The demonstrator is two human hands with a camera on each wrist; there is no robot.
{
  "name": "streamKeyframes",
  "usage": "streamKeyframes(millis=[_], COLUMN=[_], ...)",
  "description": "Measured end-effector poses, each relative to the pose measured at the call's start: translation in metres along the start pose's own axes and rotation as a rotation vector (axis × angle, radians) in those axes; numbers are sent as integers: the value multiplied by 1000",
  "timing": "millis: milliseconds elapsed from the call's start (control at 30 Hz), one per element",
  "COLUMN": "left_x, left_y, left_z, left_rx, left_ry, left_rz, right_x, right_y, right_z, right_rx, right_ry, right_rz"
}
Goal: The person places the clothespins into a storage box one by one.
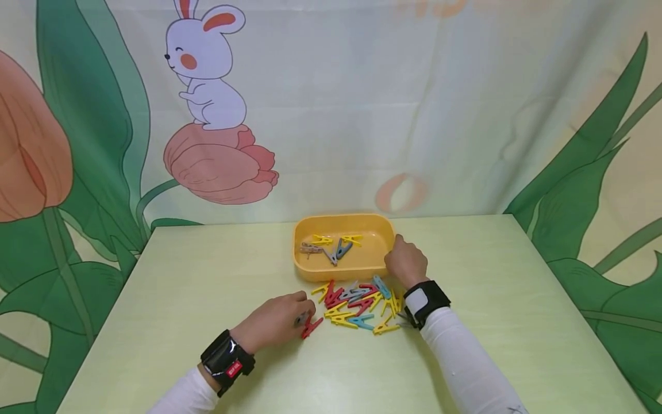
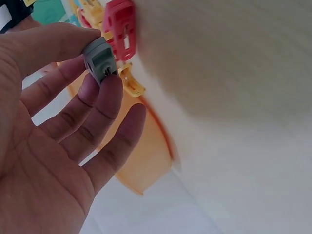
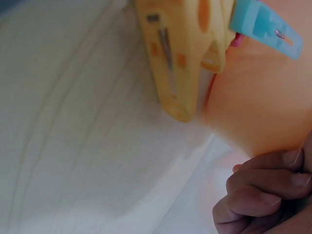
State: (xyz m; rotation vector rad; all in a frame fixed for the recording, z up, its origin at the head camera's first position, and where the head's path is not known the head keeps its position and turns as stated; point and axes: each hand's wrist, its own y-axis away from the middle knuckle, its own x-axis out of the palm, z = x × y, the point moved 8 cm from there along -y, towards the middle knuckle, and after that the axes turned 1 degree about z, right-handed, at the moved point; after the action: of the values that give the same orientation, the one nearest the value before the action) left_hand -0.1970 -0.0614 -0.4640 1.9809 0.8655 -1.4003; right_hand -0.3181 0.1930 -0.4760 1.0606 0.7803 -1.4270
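Left hand (image 1: 276, 319) pinches grey clip (image 2: 101, 58), left of clip pile (image 1: 364, 306). Right hand (image 1: 407, 262) curled at tray (image 1: 373, 250) right end; grip unclear.

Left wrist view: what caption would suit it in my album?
Left hand pinching a gray clothespin, with a red clothespin, a yellow clothespin and a yellow-orange tray behind.

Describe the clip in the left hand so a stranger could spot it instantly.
On the pale table, find the yellow tray, then the left hand, lower left of it in the head view. Pinched there is a grey clip; its colour separates it from the red clip beside that hand.
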Motion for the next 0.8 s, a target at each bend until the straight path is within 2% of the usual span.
streamKeyframes(millis=[167, 333, 600, 800], left_x=[-12, -31, -74, -96], left_y=[-1, -2, -7, -18], left_z=[-3, -7, -20, -27], left_rx=[4, -1, 65, 113], left_ry=[-21, -21, -48, -52], left_rz=[-19, -59, -180, -244], right_x=[1, 1, 0, -1], right_y=[0, -1, 0, 0], right_z=[0, 0, 1, 1], right_rx=[-1, -8, -13, -20], right_ry=[6, 8, 14, 17], right_rz=[-2, -8, -21, -30])
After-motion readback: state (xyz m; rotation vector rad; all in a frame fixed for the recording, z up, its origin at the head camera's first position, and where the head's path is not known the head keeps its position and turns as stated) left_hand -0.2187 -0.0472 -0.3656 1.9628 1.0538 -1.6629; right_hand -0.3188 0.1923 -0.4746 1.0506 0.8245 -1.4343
